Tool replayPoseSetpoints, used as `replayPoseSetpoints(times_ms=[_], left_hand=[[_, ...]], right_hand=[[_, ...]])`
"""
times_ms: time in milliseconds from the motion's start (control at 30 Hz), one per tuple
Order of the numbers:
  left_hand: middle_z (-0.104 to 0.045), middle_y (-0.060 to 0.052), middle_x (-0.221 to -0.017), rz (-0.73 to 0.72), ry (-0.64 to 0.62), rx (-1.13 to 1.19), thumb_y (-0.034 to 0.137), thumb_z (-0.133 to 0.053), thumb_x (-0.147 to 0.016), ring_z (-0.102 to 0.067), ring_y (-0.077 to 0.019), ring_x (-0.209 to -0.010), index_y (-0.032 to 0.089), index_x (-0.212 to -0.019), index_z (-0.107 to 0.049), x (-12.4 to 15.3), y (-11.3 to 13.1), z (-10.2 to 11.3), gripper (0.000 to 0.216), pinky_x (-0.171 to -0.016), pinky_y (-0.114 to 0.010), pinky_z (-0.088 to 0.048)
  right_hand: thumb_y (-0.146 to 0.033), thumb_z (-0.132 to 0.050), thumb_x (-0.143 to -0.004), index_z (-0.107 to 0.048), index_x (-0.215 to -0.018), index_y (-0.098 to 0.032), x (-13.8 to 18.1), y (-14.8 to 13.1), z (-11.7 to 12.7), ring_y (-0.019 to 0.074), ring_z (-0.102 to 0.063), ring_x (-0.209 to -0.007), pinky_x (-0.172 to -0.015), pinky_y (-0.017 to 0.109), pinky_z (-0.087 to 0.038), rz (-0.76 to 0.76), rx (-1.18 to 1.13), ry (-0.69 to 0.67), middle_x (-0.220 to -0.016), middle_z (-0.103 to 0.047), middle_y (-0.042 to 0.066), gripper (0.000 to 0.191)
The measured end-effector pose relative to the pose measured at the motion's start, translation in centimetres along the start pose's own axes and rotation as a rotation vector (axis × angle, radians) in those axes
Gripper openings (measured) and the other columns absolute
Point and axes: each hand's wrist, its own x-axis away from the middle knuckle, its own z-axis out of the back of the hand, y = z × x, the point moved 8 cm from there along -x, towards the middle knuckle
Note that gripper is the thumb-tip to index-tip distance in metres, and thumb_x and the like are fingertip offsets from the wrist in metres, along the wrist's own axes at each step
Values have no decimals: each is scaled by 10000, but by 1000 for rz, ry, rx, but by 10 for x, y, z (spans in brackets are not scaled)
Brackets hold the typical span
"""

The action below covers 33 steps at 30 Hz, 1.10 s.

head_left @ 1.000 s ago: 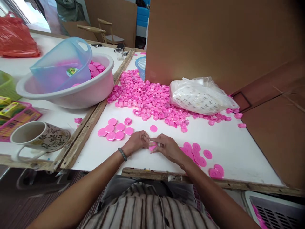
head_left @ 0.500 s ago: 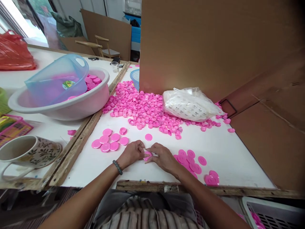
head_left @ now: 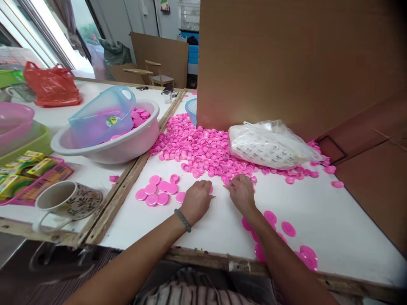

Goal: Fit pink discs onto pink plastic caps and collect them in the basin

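My left hand (head_left: 197,200) is closed with bent fingers around the edge of a flat pink disc (head_left: 211,189), most of which is hidden behind it. To its left lies a loose group of glossy pink discs (head_left: 163,198), with one small pink cup-shaped cap (head_left: 174,178) among them. My right hand (head_left: 241,194) has its fingers curled together at the near edge of a heap of small pink caps (head_left: 203,148); what its fingertips grip is hidden. Several pink discs with a ring mark (head_left: 288,229) lie around and under my right forearm.
A filled clear plastic bag (head_left: 270,144) rests on the heap before a tall cardboard sheet (head_left: 286,63). Left of the wooden strip (head_left: 127,180) stand a white basin (head_left: 104,154) holding a blue scoop (head_left: 101,118), a patterned mug (head_left: 79,201) and a pink basket (head_left: 60,173).
My hands, together over a pink disc before, have parted. The left went to the loose disc, the right forward to the heap. Another disc now lies beside the left group. The view has turned left.
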Motion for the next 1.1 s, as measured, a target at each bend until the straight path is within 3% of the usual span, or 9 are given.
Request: replayPoseSetpoints(times_ms=[100, 200, 367, 533, 700, 900, 1100], left_hand=[[-589, -90, -816, -154, -85, -157, 115, -452, -801, -531, -218, -791, 122, -857, -522, -16, 12, -29, 90, -702, -323, -422], [-587, -95, -785, -225, -108, -224, 34, -400, -767, -534, -218, -754, 111, -877, -522, -18, 13, -38, 181, -665, -323, -424], [-624, -66, -767, -28, -53, -65, 108, -383, -812, -573, -210, -717, 147, -955, -537, -13, -2, -25, 214, -612, -298, -427], [-653, -47, -851, 158, -13, 235, 208, -429, -836, -594, -177, -741, 180, -976, -579, 0, -25, -26, 207, -664, -277, -443], [-599, -83, -1044, 122, 54, 323, 282, -606, -746, -574, -187, -839, 171, -1163, -490, 17, -30, -26, 447, -738, -304, -463], [-628, -53, -913, 137, 44, 358, 148, -598, -744, -566, -180, -852, 175, -1206, -419, 17, -34, -30, 497, -720, -287, -464], [-634, -61, -922, 161, 62, 452, 157, -568, -768, -582, -170, -860, 175, -1224, -378, 17, -43, -41, 494, -735, -278, -466]], right_hand=[[-234, -559, -800, -549, -634, -166, 12, -8, 8, 171, -423, -745, -668, 294, -364, 82, -41, 15, -780, -513, 45, 179], [-221, -495, -843, -534, -683, -167, 22, -18, 13, 172, -425, -759, -648, 281, -362, 155, -96, -13, -784, -518, 49, 174], [-183, -464, -857, -528, -689, -161, 30, -39, 4, 164, -418, -714, -627, 278, -352, 261, -179, -104, -753, -533, 47, 181], [-184, -452, -867, -543, -683, -169, 32, -44, 2, 158, -433, -714, -618, 265, -353, 243, -259, -144, -750, -558, 36, 205], [-183, -462, -863, -565, -697, -172, 30, -53, 6, 160, -454, -742, -637, 264, -359, 254, -270, -166, -754, -572, 36, 195], [-39, -416, -823, -569, -660, -163, 27, -86, -8, 147, -430, -696, -599, 256, -330, 418, -171, -251, -690, -568, 31, 255], [40, -394, -741, -541, -645, -158, 32, -102, -21, 151, -397, -677, -611, 269, -303, 580, -43, -296, -633, -534, 26, 265]])
